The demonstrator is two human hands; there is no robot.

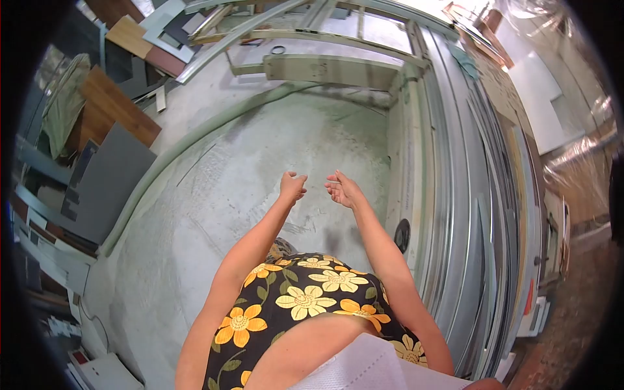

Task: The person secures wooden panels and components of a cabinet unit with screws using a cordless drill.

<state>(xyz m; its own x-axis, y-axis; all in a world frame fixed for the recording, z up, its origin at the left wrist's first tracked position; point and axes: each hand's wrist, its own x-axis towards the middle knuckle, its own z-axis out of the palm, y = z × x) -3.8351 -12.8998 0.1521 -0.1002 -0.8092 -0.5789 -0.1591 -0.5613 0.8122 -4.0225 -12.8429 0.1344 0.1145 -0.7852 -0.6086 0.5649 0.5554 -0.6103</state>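
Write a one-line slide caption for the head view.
Left hand and right hand, both empty, reach over a pale surface beside stacked metal frames.

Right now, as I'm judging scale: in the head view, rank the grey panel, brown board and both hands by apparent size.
1. grey panel
2. brown board, farther off, so unsure
3. left hand and right hand: alike, no ranking

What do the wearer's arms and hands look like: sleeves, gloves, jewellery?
The left hand and right hand are bare: no gloves, and no rings or watch that I can make out. The left arm and right arm are sleeveless to the shoulder. The top is black with yellow-and-cream flowers and green leaves. A white mask shows at the bottom edge.
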